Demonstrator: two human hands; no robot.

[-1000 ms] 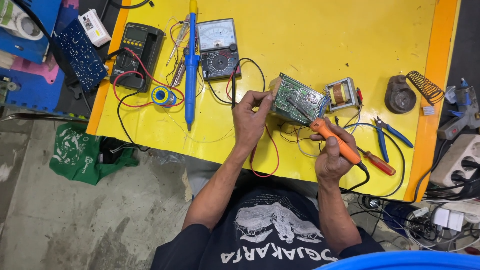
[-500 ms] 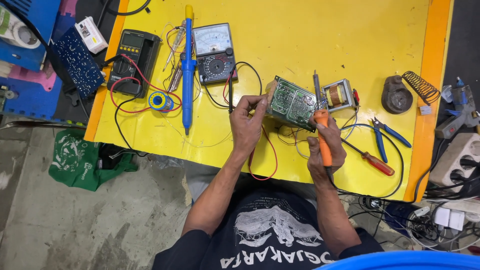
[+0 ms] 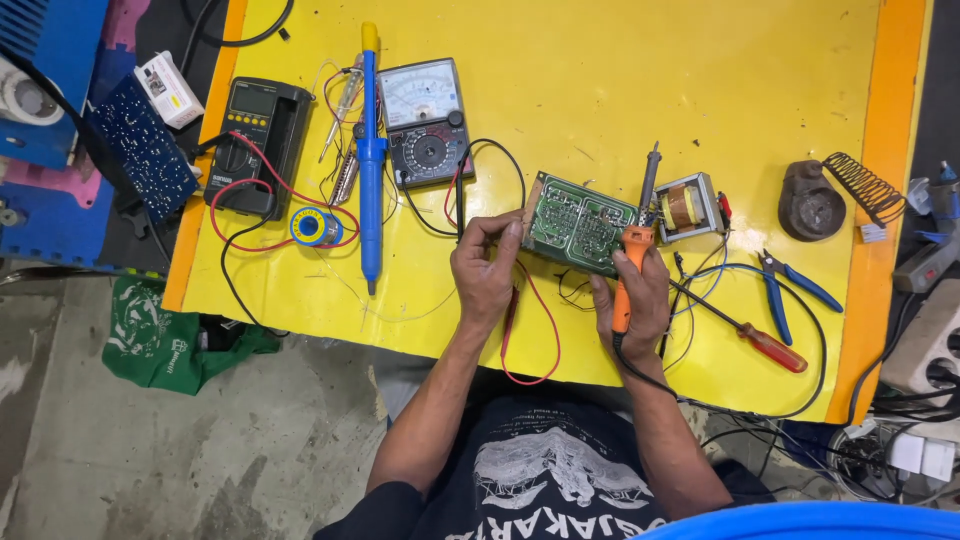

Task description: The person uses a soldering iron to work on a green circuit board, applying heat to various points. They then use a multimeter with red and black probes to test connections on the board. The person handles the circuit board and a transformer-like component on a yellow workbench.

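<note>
A green circuit board is propped on the yellow table, solder side up. My left hand pinches its left edge. My right hand grips an orange-handled soldering iron, held upright along the board's right edge, its metal tip pointing away from me. A small transformer sits just right of the board, joined to it by wires.
An analog multimeter, a black digital multimeter, a blue desoldering pump and a solder spool lie at left. A red-handled screwdriver, blue pliers and an iron stand lie at right.
My right hand has swung the soldering iron from a slant lying to the right up to nearly vertical beside the board. The left hand has kept its hold on the board.
</note>
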